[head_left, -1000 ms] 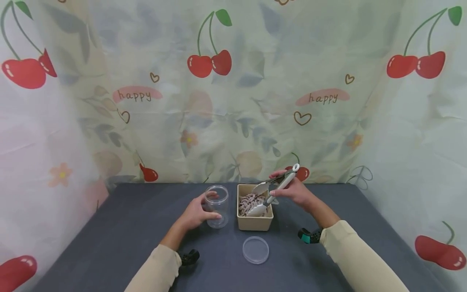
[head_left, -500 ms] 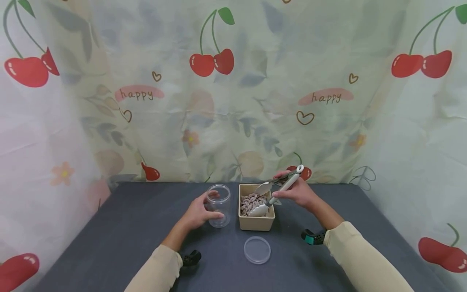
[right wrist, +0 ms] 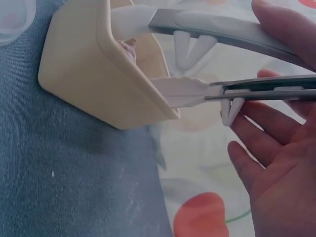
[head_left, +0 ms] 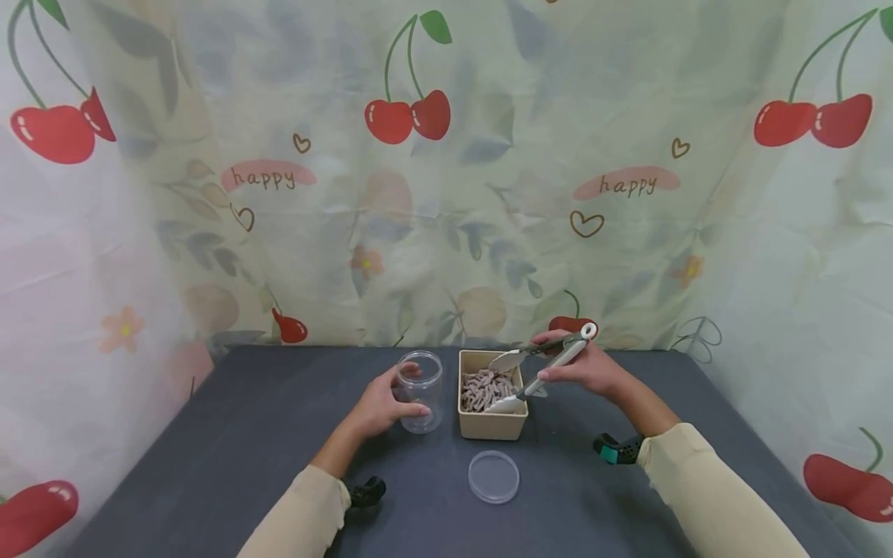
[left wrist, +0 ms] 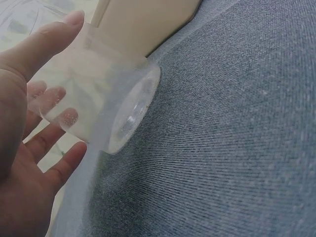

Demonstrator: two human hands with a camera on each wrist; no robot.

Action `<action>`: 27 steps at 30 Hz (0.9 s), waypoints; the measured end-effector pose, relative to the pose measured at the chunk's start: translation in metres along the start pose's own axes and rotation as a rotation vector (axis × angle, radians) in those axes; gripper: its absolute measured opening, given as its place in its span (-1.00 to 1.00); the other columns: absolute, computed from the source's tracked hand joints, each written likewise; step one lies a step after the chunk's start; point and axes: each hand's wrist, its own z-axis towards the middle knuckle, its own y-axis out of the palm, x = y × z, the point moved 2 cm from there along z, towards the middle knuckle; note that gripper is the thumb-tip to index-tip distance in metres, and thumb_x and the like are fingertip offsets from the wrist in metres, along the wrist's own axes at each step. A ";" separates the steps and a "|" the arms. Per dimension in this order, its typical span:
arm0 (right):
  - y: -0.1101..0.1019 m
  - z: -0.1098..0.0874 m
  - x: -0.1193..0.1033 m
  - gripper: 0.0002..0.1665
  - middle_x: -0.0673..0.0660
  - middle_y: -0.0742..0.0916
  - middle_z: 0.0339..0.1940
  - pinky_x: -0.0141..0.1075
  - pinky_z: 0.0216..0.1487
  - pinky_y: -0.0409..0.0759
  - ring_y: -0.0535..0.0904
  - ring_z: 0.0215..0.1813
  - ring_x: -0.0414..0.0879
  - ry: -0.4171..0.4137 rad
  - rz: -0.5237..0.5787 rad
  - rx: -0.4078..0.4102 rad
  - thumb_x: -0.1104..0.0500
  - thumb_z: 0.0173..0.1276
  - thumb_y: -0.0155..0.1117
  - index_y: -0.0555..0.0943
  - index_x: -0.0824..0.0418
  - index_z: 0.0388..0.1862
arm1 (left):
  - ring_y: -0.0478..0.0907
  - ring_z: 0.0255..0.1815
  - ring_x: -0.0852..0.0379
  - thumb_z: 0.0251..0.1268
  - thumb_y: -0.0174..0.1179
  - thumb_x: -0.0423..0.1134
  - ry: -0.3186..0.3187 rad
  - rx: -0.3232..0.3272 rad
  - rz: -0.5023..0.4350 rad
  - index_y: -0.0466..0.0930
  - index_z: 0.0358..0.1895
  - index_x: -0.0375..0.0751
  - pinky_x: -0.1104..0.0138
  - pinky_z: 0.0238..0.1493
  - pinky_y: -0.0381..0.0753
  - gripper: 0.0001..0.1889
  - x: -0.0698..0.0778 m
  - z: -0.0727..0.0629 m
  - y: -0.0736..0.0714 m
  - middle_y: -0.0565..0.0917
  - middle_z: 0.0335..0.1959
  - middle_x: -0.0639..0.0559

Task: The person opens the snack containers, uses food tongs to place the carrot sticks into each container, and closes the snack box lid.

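Note:
My left hand (head_left: 380,403) holds a clear plastic jar (head_left: 422,395) upright on the table, thumb in front and fingers behind. The left wrist view shows the jar's base (left wrist: 136,111) against the cloth. In my right hand (head_left: 582,364) is a pair of white-and-grey tongs (head_left: 558,363), gripped by both arms. Their white tips stand apart inside a beige rectangular box (head_left: 491,426). Greyish-pink, twisted short pieces (head_left: 481,390) fill the lower part of the box; their exact kind cannot be told. In the right wrist view the tongs' tips (right wrist: 182,91) reach over the box rim.
A round clear lid (head_left: 494,477) lies flat in front of the box. Dark grey-blue cloth (head_left: 279,465) covers the table. A cherry-patterned curtain (head_left: 446,217) hangs behind and at both sides.
My right hand has shifted slightly right, drawing the tongs' tips toward the box's right side. The left hand still holds the jar in place. The head view has shifted a little.

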 end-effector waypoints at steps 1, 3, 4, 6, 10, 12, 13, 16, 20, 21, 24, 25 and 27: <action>-0.001 -0.001 -0.001 -0.37 0.44 0.55 0.04 -0.27 -0.17 0.52 0.52 -0.13 0.17 -0.001 -0.006 -0.003 0.40 0.14 0.44 0.45 0.50 0.19 | 0.49 -0.07 0.08 -0.07 0.56 -0.19 -0.005 -0.003 0.000 0.43 0.27 -0.05 0.19 -0.11 0.49 -0.25 0.001 0.000 0.000 0.58 0.16 0.08; -0.002 -0.002 -0.002 -0.38 0.42 0.58 -0.05 -0.25 -0.24 0.52 0.51 -0.26 0.07 -0.003 -0.034 0.002 0.37 0.15 0.44 0.47 0.48 0.19 | 0.49 -0.07 0.07 -0.08 0.56 -0.19 -0.002 -0.005 -0.001 0.43 0.26 -0.08 0.18 -0.11 0.50 -0.25 0.002 -0.001 -0.001 0.58 0.16 0.06; -0.003 -0.003 -0.003 -0.39 0.42 0.58 -0.07 -0.25 -0.24 0.53 0.51 -0.28 0.03 -0.004 -0.048 0.008 0.35 0.16 0.45 0.48 0.47 0.19 | 0.49 -0.06 0.07 -0.09 0.57 -0.19 -0.005 -0.007 -0.002 0.43 0.26 -0.07 0.18 -0.10 0.50 -0.25 0.002 -0.001 -0.001 0.58 0.16 0.07; -0.005 -0.004 -0.004 -0.40 0.39 0.59 -0.08 -0.25 -0.24 0.54 0.54 -0.28 -0.01 -0.006 -0.067 0.032 0.33 0.17 0.45 0.49 0.45 0.18 | 0.49 -0.05 0.06 -0.09 0.57 -0.19 -0.002 -0.007 -0.005 0.43 0.27 -0.09 0.16 -0.09 0.49 -0.24 0.004 -0.002 -0.001 0.58 0.16 0.08; -0.008 -0.005 -0.006 -0.45 0.38 0.60 0.00 -0.28 -0.20 0.57 0.59 -0.18 0.05 -0.020 -0.052 0.084 0.35 0.17 0.45 0.52 0.45 0.14 | 0.49 -0.01 0.07 -0.08 0.56 -0.18 0.005 0.003 -0.012 0.43 0.28 -0.07 0.14 -0.04 0.48 -0.24 0.003 -0.001 -0.001 0.58 0.17 0.12; -0.008 -0.005 -0.006 -0.47 0.39 0.60 0.01 -0.28 -0.20 0.58 0.60 -0.19 0.07 -0.030 -0.026 0.093 0.38 0.17 0.44 0.53 0.46 0.13 | 0.49 0.00 0.07 -0.09 0.57 -0.19 0.006 0.013 -0.018 0.43 0.29 -0.06 0.14 -0.03 0.48 -0.23 0.002 -0.002 0.000 0.58 0.17 0.12; -0.008 -0.005 -0.005 -0.48 0.40 0.61 -0.01 -0.28 -0.21 0.58 0.61 -0.21 0.06 -0.039 -0.015 0.094 0.39 0.17 0.43 0.53 0.47 0.12 | 0.49 0.00 0.08 -0.09 0.57 -0.19 0.005 0.020 -0.017 0.43 0.29 -0.05 0.14 -0.02 0.48 -0.23 0.002 -0.002 0.000 0.58 0.17 0.13; -0.005 -0.005 -0.003 -0.50 0.43 0.62 -0.05 -0.28 -0.24 0.58 0.61 -0.27 0.01 -0.057 0.014 0.098 0.42 0.18 0.41 0.52 0.50 0.11 | 0.50 0.02 0.07 -0.10 0.57 -0.20 0.009 0.036 -0.017 0.42 0.29 -0.06 0.10 0.01 0.47 -0.22 0.001 -0.001 0.001 0.58 0.17 0.12; 0.000 -0.007 0.001 -0.50 0.44 0.63 -0.12 -0.29 -0.25 0.57 0.59 -0.31 -0.09 -0.041 0.036 0.096 0.43 0.19 0.39 0.51 0.53 0.12 | 0.49 0.08 0.04 -0.10 0.57 -0.18 0.012 0.048 -0.016 0.41 0.30 -0.10 0.05 0.09 0.44 -0.21 0.003 0.000 0.003 0.57 0.18 0.06; 0.002 -0.007 0.002 -0.49 0.42 0.63 -0.13 -0.29 -0.24 0.57 0.59 -0.29 -0.10 -0.034 0.034 0.093 0.43 0.19 0.39 0.51 0.52 0.12 | 0.49 0.10 0.03 -0.10 0.57 -0.16 0.011 0.053 -0.013 0.41 0.29 -0.12 0.04 0.10 0.44 -0.21 0.004 0.000 0.004 0.56 0.18 0.04; 0.007 -0.008 0.004 -0.48 0.37 0.66 -0.20 -0.28 -0.25 0.57 0.58 -0.33 -0.10 -0.015 0.012 0.085 0.41 0.18 0.41 0.51 0.50 0.13 | 0.49 0.08 -0.01 -0.11 0.58 -0.13 -0.009 0.066 -0.015 0.40 0.30 -0.16 0.05 0.06 0.46 -0.18 0.005 0.000 0.005 0.52 0.22 -0.03; 0.008 -0.008 0.004 -0.47 0.34 0.67 -0.23 -0.28 -0.26 0.58 0.58 -0.35 -0.09 -0.014 0.000 0.086 0.40 0.18 0.42 0.52 0.49 0.13 | 0.49 0.09 -0.01 -0.11 0.58 -0.12 -0.015 0.073 -0.013 0.39 0.31 -0.17 0.06 0.05 0.47 -0.17 0.005 0.000 0.005 0.51 0.23 -0.05; 0.010 -0.008 0.003 -0.48 0.34 0.68 -0.26 -0.27 -0.28 0.58 0.59 -0.36 -0.08 -0.013 -0.021 0.097 0.37 0.17 0.44 0.53 0.47 0.12 | 0.48 0.08 -0.02 -0.11 0.58 -0.11 -0.022 0.084 -0.013 0.39 0.30 -0.20 0.06 0.03 0.47 -0.17 0.005 0.000 0.006 0.49 0.24 -0.08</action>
